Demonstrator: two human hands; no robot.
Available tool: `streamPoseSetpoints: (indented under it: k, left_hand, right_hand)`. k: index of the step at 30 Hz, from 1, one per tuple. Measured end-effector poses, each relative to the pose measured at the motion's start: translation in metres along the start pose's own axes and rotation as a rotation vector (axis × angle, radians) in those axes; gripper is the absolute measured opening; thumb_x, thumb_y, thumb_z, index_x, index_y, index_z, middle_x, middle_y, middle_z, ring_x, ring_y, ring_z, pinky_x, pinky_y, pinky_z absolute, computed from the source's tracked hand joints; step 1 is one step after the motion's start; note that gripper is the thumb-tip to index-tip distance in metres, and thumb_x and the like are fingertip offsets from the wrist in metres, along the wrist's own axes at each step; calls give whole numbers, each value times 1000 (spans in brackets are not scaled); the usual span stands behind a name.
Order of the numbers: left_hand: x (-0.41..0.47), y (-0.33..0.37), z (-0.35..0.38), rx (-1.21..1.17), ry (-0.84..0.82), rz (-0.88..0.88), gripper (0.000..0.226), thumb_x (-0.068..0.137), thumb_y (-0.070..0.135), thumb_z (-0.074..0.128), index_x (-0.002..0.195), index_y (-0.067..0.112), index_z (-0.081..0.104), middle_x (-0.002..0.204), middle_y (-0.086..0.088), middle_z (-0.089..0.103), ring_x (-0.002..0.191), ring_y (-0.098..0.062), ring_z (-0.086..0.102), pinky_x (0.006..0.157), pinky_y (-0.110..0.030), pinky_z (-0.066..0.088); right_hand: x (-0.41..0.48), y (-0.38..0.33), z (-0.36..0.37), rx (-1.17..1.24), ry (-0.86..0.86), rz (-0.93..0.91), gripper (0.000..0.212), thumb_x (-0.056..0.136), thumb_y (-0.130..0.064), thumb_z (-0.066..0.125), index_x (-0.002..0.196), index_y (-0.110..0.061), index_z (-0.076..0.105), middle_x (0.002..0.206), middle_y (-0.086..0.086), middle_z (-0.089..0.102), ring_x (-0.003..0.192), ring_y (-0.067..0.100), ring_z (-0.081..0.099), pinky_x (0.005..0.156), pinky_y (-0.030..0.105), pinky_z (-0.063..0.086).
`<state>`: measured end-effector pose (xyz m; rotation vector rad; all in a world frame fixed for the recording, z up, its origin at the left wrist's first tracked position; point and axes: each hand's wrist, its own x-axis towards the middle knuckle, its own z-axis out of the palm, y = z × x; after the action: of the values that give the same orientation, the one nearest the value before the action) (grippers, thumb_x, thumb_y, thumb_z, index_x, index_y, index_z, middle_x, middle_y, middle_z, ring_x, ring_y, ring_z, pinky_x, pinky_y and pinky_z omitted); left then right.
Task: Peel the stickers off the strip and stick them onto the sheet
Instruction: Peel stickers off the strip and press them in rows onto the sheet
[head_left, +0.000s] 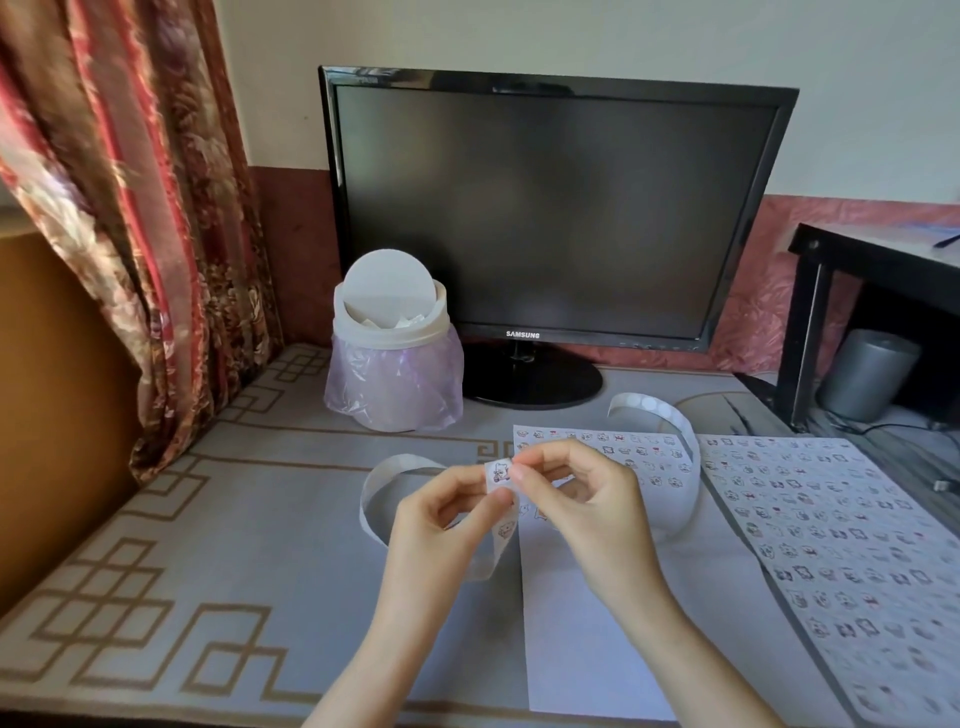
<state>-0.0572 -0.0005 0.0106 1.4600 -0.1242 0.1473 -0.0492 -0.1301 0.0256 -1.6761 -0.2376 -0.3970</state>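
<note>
As both pinch — left hand (441, 514) on strip (372, 491), right hand (584, 496) on sticker (497, 474), over sheet (576, 629)

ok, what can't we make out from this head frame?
All head view.
1. Whether the sticker has lifted off the strip: the left hand and right hand pinch over its edges.
2. Drawings on the sheet and the second sheet: too small, blurred.
3. Second sheet's lower right corner: cut off by the right and bottom edges.
4. Contents of the bin: mostly behind its lid.
</note>
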Motion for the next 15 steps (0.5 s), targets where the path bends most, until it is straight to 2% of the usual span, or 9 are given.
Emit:
streamPoseSetpoints:
  k: [5, 15]
  left_hand:
    - [0, -2, 0, 10, 8, 4, 13, 84, 8, 67, 90, 16, 73, 85, -2, 74, 88, -19, 68, 88, -35, 52]
    - [4, -4, -1, 108, -1, 56, 12, 84, 7, 68, 88, 17, 73, 82, 1, 74, 82, -14, 68, 79, -22, 51]
  right_hand:
    - [-1, 0, 1, -56, 23, -39, 15, 79, -5, 72, 75, -19, 68, 75, -6, 69, 68, 2, 60, 60, 11, 41]
    - [2, 3, -2, -117, 1, -17, 13, 80, -8, 71, 75, -20, 69, 78, -6, 70, 72, 12, 60, 59, 14, 41]
